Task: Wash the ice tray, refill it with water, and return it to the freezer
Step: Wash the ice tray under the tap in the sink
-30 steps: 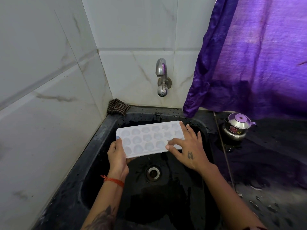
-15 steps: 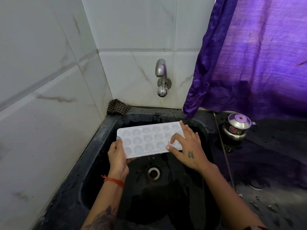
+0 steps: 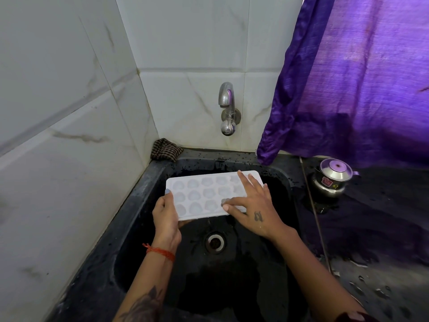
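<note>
The white plastic ice tray [image 3: 209, 195] with rounded cells was held level over the black stone sink [image 3: 144, 205], below the chrome wall tap [image 3: 227, 105], which ran no visible water. The left hand [image 3: 166, 216] had its grip clamped on the tray's near-left edge, while the right hand [image 3: 251, 205] lay flat on it, fingers straight and grasping nothing. Judging by this, washing was under way; refilling and the freezer remained.
</note>
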Demonstrator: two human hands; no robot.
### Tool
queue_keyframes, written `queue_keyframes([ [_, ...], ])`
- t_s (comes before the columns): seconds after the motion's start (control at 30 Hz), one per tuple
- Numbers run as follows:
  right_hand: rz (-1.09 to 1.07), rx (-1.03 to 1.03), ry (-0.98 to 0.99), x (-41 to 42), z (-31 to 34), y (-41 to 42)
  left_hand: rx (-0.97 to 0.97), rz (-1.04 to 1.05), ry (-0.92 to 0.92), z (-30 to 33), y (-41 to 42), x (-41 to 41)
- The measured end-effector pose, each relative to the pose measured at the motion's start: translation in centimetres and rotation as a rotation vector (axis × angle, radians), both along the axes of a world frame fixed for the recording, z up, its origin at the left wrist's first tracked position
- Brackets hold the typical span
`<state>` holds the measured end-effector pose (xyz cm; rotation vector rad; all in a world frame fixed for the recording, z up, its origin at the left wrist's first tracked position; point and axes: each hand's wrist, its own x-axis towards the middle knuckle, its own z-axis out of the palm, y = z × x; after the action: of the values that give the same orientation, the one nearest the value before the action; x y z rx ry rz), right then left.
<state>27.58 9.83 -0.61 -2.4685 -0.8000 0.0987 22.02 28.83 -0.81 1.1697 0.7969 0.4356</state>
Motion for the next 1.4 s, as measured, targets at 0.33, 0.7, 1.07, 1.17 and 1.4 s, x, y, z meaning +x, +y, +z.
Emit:
queue_keyframes([
  [0.33, -0.029, -0.008, -0.050, -0.40, -0.40, 0.03, 0.013, -0.008, 0.007, 0.00, -0.36, -0.02],
  [0.7, 0.023, -0.045, -0.019, -0.46, -0.26, 0.01, 0.018, -0.007, 0.008, -0.26, -0.20, -0.29],
  [1.07, -0.016, -0.014, -0.076, -0.29, -0.81, -0.48, 0.023, -0.013, 0.002, -0.16, -0.46, -0.21],
  [1.17, -0.024, 0.043, -0.052, -0.35, -0.80, -0.49, 0.027, -0.009, -0.002, -0.12, -0.45, -0.17],
  [1.4, 0.030, 0.079, -0.077, -0.60, -0.29, 0.37, 0.028, -0.014, -0.006, 0.00, -0.43, -0.04],
])
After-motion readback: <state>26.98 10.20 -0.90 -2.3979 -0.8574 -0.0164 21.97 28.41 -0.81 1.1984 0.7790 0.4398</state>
